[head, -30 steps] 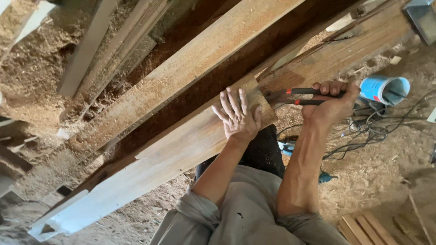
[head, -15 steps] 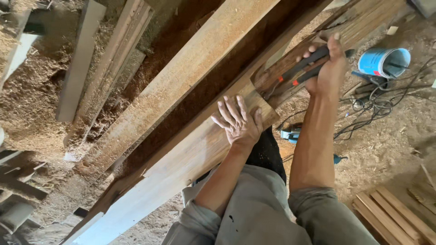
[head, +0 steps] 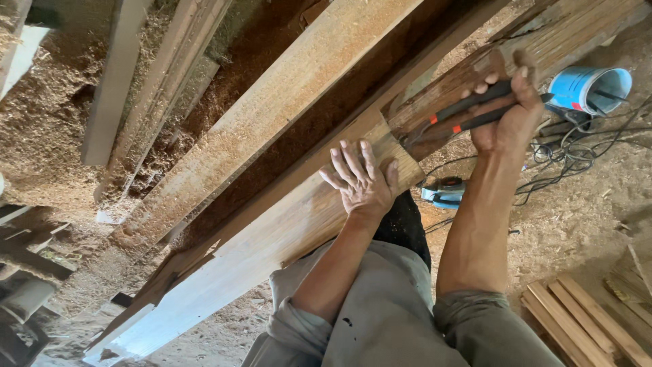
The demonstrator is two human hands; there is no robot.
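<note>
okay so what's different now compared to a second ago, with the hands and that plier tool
The right hand swung the red-and-black-handled tool from lying level near the board's end to slanting up along the darker plank, gripping it throughout. The left hand stayed flat, fingers spread, on the pale board. The blue bucket did not move.

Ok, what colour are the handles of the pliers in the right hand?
Black with small orange-red marks on the pliers, gripped in the right hand; the head view shows it.
</note>
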